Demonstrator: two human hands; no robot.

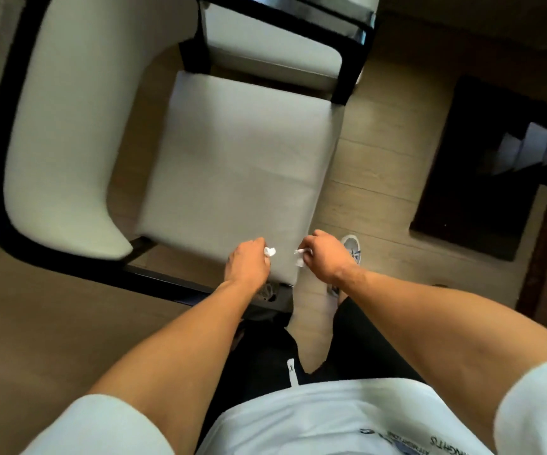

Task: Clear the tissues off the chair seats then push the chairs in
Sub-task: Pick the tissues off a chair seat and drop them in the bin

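A white padded chair seat (239, 159) with a black frame lies right below me, its surface bare. The chair's white backrest (65, 126) curves along the left. My left hand (247, 262) hovers over the seat's near edge and grips a small crumpled white tissue (270, 251). Just to the right, my right hand (326, 254) pinches another white tissue (299, 257) past the seat's near right corner. The two hands are a short gap apart.
A second white chair (272, 50) with black frame stands beyond the first. Light wood floor (374, 165) runs to the right, with a dark mat or opening (482, 165) on it. My grey shoe (352, 247) sits by the seat corner.
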